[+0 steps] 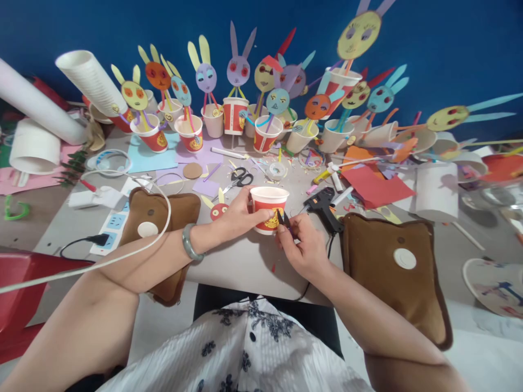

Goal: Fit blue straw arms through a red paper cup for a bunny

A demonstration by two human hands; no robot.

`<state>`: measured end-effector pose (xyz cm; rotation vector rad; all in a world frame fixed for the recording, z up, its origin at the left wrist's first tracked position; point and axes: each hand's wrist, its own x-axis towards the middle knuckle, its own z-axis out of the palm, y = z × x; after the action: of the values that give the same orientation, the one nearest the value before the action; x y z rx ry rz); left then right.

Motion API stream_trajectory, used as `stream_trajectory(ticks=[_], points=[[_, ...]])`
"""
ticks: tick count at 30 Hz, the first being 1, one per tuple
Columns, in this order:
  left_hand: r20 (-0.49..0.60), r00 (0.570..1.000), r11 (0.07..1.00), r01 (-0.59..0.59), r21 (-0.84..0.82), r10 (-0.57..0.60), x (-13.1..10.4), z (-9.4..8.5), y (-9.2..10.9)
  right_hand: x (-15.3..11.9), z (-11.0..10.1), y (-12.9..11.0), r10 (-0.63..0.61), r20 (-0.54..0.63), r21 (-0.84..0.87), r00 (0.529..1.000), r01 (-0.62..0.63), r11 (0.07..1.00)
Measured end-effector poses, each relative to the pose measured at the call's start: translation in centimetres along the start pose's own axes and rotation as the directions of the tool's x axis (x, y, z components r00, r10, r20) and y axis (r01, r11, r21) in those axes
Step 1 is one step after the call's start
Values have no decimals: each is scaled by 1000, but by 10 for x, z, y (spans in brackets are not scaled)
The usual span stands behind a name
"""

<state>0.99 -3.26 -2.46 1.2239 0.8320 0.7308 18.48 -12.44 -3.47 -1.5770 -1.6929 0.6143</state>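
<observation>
My left hand [241, 213] is closed around the left side of a red and white paper cup [269, 195]. The cup is upright, just above or on the table's near part; I cannot tell which. In my right hand [304, 242] is a pair of small dark scissors [283, 218], with the handles mostly hidden by the fingers. Their pointed blades are a little apart, at the yellow print on the cup's front. Left of the cup lies a red paper rabbit face [219, 211] with yellow ears, partly behind my left hand.
Finished rabbit figures in paper cups [190, 135] line the back. A black glue gun [324, 209] lies right of the cup, black-handled scissors [241, 177] behind it. Brown cushion-like pads [384, 283] flank my arms. A white cable [169, 209] crosses above my left forearm near a power strip [109, 231].
</observation>
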Motion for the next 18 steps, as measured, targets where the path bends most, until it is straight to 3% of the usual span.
stream_trajectory(ticks=[8, 18], points=[[33, 998, 998, -54, -25, 55, 2, -2, -7, 0, -1, 0, 5, -3, -20, 1000, -5, 1000], [58, 986, 975, -166, 147, 159, 1, -2, -5, 3, 1, -2, -22, 33, -106, 999, 25, 994]])
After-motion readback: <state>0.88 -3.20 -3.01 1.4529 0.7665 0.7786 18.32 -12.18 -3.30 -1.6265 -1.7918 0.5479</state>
